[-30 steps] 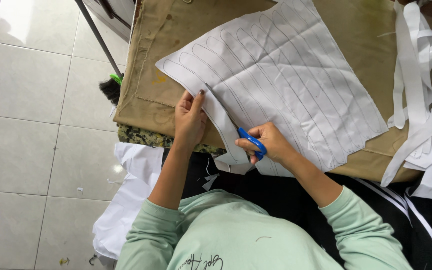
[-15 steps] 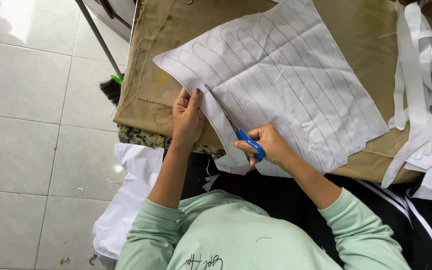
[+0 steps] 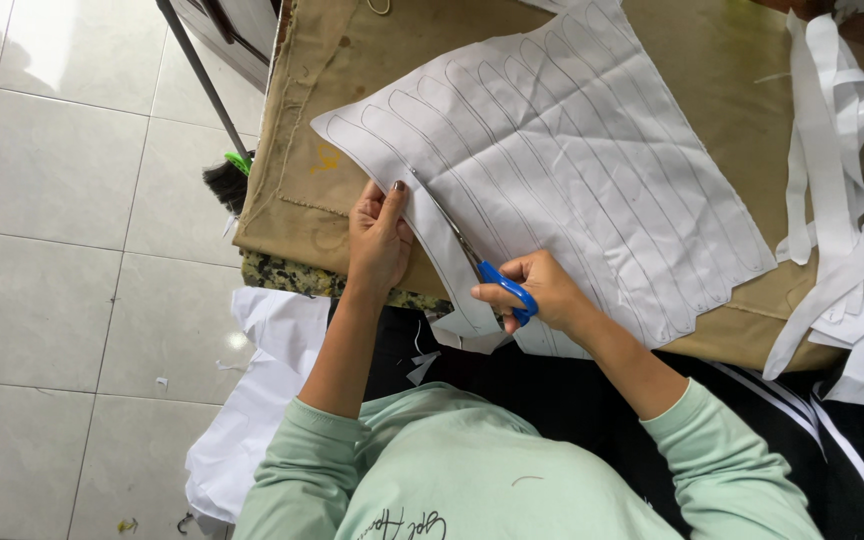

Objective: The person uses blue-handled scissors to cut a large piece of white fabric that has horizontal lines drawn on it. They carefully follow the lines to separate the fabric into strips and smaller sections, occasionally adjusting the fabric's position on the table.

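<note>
Head cam, looking straight down. My right hand (image 3: 552, 292) is wrapped around the blue handles of the scissors (image 3: 492, 278), fingers through the loops. The blades run up toward 11 o'clock into the white cloth (image 3: 572, 180), but they're mostly buried in the cut, so I can't tell how far apart they stand.

My left hand (image 3: 380, 238) sits at about 9 o'clock from the scissors, just beside them. Its thumb and fingers are pinched shut on the strip (image 3: 442, 260) that's already partly cut loose from the cloth's left edge; that strip hangs down past the table edge toward 6 o'clock.

The cloth has long rounded finger-like shapes drawn on it in rows, and it lies flat and a bit creased on the tan table cover (image 3: 312, 190), filling most of the middle of the view.

Over at 3 o'clock, well apart from both hands, there's a heap of white scraps (image 3: 842, 230) draped over the table edge. At 9 o'clock, down on the tiled floor (image 3: 62, 250), a dark brush (image 3: 224, 183) leans near the table leg. More white fabric (image 3: 252, 420) lies on the floor at 7 o'clock.
</note>
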